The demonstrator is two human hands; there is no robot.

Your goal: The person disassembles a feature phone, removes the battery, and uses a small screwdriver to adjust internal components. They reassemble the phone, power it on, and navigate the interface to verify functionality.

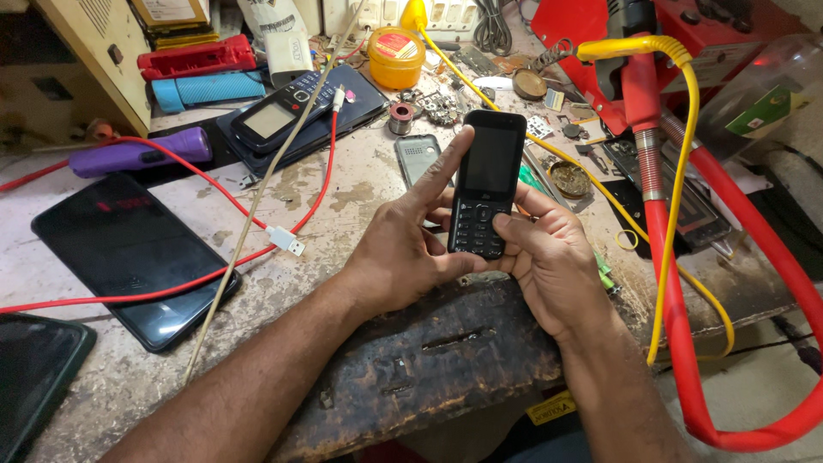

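Both forearms enter from the bottom edge of the frame and meet just right of centre, above a dark, worn wooden block point(429, 360). Between them stands a black keypad phone point(486, 183), upright with its dark screen toward the camera. The left hand point(403, 249) cups the phone's left edge, its index finger stretched up along the side to the top corner and its thumb tucked under the lower edge. The right hand point(549, 257) closes around the lower right side, thumb bent across and pressing on the keypad, fingers wrapped behind. Both hands grip the one phone.

Counted across the bench point(343, 197): two keypad phones, the held one and a second point(279, 111) lying in the upper left of centre on a dark tablet point(347, 107). Two flat black touchscreen phones lie at the left, one large point(129, 257) and one cut off at the lower left corner point(34, 377). One grey phone back cover point(417, 157) lies just behind the left hand. One purple torch point(137, 154) lies at the upper left. One yellow round tin point(396, 56) sits at top centre. One thin red cable point(214, 184) loops over the left half, and a white cable point(257, 193) crosses it diagonally. One thick red hose point(677, 326) and one yellow tube point(681, 163) run down the right side.
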